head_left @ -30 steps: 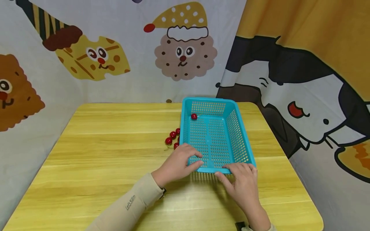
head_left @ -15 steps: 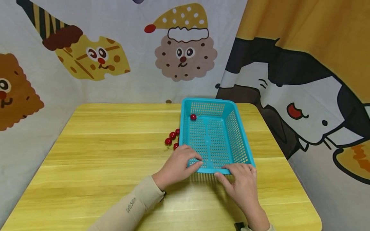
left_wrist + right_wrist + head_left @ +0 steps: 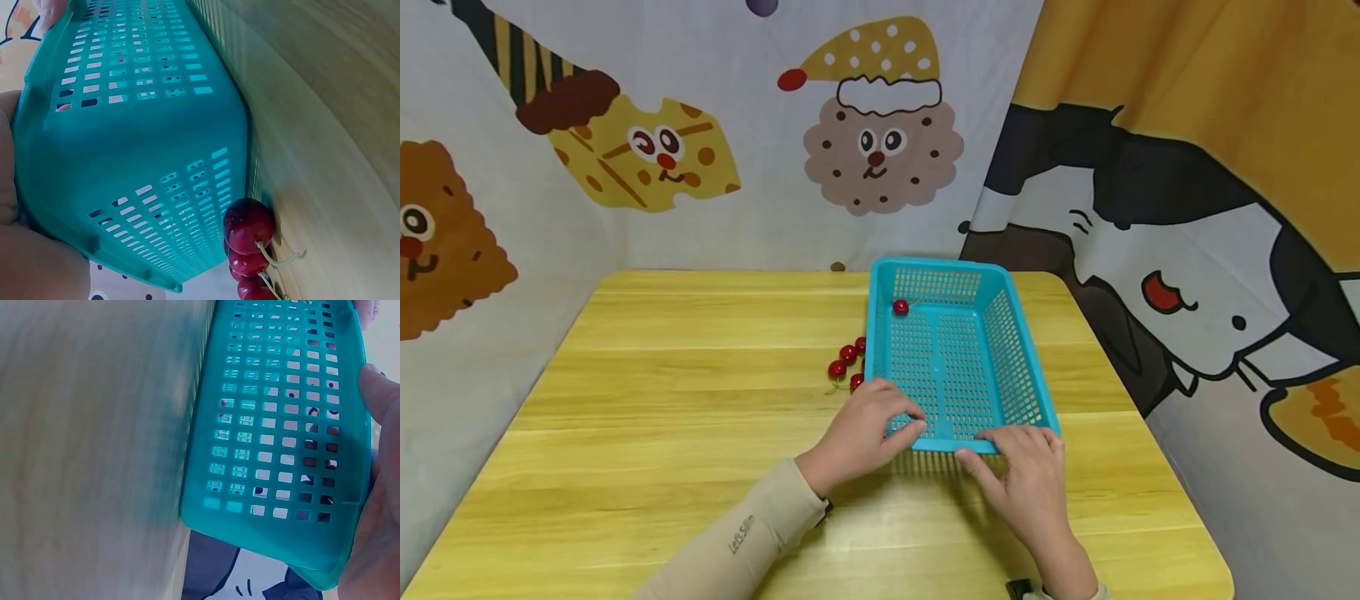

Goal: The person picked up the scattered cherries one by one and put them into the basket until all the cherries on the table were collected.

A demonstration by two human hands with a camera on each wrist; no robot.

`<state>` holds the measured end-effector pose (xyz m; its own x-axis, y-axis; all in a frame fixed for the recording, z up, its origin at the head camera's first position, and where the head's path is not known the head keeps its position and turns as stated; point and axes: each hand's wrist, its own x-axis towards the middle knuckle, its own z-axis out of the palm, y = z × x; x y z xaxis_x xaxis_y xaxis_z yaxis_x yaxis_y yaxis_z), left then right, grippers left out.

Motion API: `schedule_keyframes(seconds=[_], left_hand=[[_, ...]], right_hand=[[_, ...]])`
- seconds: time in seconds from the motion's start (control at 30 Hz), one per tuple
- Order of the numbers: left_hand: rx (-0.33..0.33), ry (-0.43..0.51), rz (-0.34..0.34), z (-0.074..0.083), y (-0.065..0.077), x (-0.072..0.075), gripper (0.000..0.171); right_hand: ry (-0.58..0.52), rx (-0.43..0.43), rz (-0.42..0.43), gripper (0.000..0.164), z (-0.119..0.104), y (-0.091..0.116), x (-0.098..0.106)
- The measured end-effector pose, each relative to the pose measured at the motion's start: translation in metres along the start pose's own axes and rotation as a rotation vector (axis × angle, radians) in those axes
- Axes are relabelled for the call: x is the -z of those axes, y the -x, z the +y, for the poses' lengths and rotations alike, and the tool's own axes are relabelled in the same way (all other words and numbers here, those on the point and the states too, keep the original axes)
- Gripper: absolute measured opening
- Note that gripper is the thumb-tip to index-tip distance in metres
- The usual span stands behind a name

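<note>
A blue plastic basket with a slotted floor and walls stands on the table. My left hand grips its near left corner, fingers over the rim. At the near right corner my right hand holds the rim, with the thumb outside and the fingers inside. One red cherry lies in the basket toward the far left. Several more cherries lie on the table against the basket's left side, some partly hidden by it. In the left wrist view a cherry with a green stem sits beside the slotted wall.
The wooden table extends left and in front of the basket. Behind it hangs a white curtain with cartoon prints. A yellow and dark cartoon cloth hangs at the right.
</note>
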<state>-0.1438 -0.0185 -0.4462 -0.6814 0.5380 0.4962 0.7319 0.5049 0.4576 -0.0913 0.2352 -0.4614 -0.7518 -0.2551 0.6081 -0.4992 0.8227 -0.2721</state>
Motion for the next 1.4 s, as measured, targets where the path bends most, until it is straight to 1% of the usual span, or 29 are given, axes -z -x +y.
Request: schedule_keyframes(seconds=[0.3,0.57,0.67,0.73,0.83,0.9,0.93,0.97,1.0,1.03,1.1,1.17,1.23,1.27,1.33,1.4], left_hand=[[-0.005,0.008,0.006,-0.002,0.001,-0.001,0.018],[-0.011,-0.047,-0.066,-0.001,0.004,0.003,0.026],[0.019,-0.024,-0.062,0.0,0.005,0.005,0.027],[0.062,-0.014,-0.004,-0.002,0.005,0.006,0.028],[0.159,0.024,0.156,-0.011,0.006,0.011,0.037],[0.228,0.033,0.26,-0.022,0.004,0.017,0.04],[0.263,0.028,0.286,-0.028,0.003,0.021,0.04],[0.296,0.023,0.293,-0.035,0.002,0.024,0.04],[0.33,0.003,0.275,-0.042,0.001,0.028,0.038],[0.363,-0.032,0.236,-0.048,0.0,0.031,0.037],[0.413,-0.144,0.124,-0.06,0.0,0.034,0.036],[0.444,-0.25,-0.011,-0.069,0.001,0.035,0.038],[0.446,-0.343,-0.145,-0.076,0.004,0.033,0.042],[0.438,-0.371,-0.194,-0.078,0.006,0.032,0.044],[0.417,-0.391,-0.263,-0.081,0.009,0.027,0.047],[0.39,-0.393,-0.291,-0.082,0.011,0.023,0.047]], right_hand=[[0.004,-0.001,0.001,0.037,0.0,-0.001,-0.001],[0.001,0.011,-0.001,0.037,-0.001,-0.001,-0.002],[-0.003,0.023,0.005,0.038,-0.002,-0.003,-0.003],[-0.006,0.025,0.005,0.038,-0.003,-0.003,-0.003],[-0.009,0.025,0.007,0.037,-0.004,-0.005,-0.003],[-0.01,0.021,0.003,0.036,-0.005,-0.005,-0.003],[-0.011,0.017,0.004,0.036,-0.005,-0.005,-0.003],[-0.012,0.015,0.004,0.036,-0.004,-0.005,-0.003],[-0.011,0.011,0.001,0.036,-0.004,-0.005,-0.003],[-0.008,0.007,-0.002,0.036,-0.004,-0.005,-0.003],[-0.006,0.0,-0.005,0.036,-0.003,-0.004,-0.003],[-0.007,0.0,-0.006,0.036,-0.003,-0.004,-0.003],[-0.007,0.0,-0.012,0.035,-0.003,-0.003,-0.003],[-0.008,0.001,-0.014,0.035,-0.003,-0.003,-0.003],[-0.008,-0.002,-0.019,0.036,-0.003,-0.003,-0.003],[-0.006,-0.008,-0.025,0.036,-0.003,-0.003,-0.003]])
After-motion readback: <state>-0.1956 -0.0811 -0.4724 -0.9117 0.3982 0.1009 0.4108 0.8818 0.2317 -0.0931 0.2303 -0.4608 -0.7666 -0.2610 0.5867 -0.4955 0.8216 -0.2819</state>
